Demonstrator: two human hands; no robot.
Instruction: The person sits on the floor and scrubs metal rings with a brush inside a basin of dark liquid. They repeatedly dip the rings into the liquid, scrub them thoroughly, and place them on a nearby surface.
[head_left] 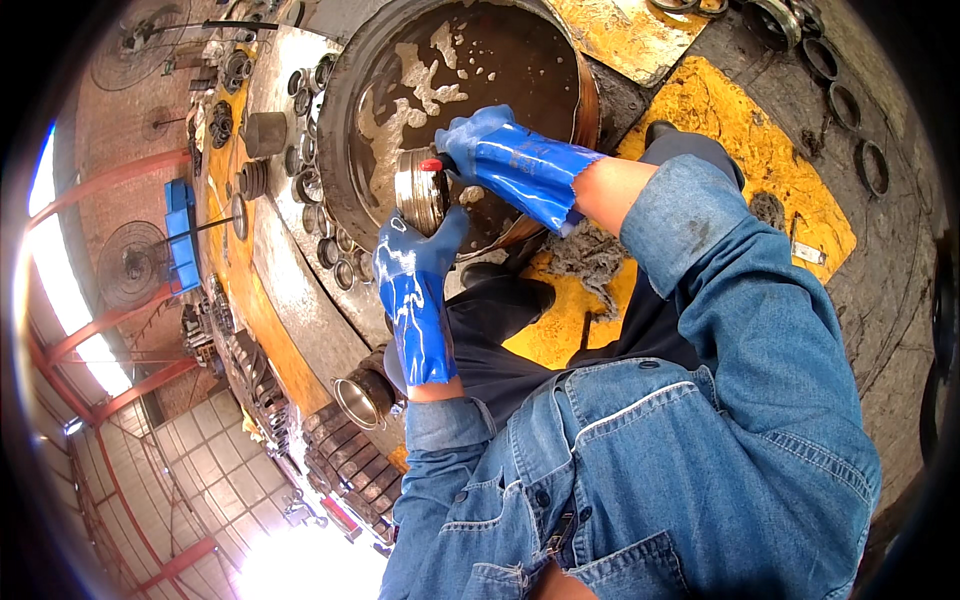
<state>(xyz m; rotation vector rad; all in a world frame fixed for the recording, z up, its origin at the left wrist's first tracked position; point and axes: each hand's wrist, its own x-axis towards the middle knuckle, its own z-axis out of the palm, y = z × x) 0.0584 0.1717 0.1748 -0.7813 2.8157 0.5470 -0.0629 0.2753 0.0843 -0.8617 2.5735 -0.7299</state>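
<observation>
My left hand, in a blue rubber glove, grips a shiny ribbed metal cylinder from below, thumb spread along its near side. The cylinder is tilted over the near left part of a large round tub of dark liquid with patches of foam. My right hand, gloved the same way, is closed at the cylinder's upper right side. From its fingers sticks the red end of a small tool, against the cylinder's rim; the rest of the tool is hidden, so its kind is unclear.
Several metal rings stand along the tub's left side. A hollow metal ring part sits near my left knee. A grey rag lies on yellow sheeting. Dark rings lie at far right; a blue bin stands at left.
</observation>
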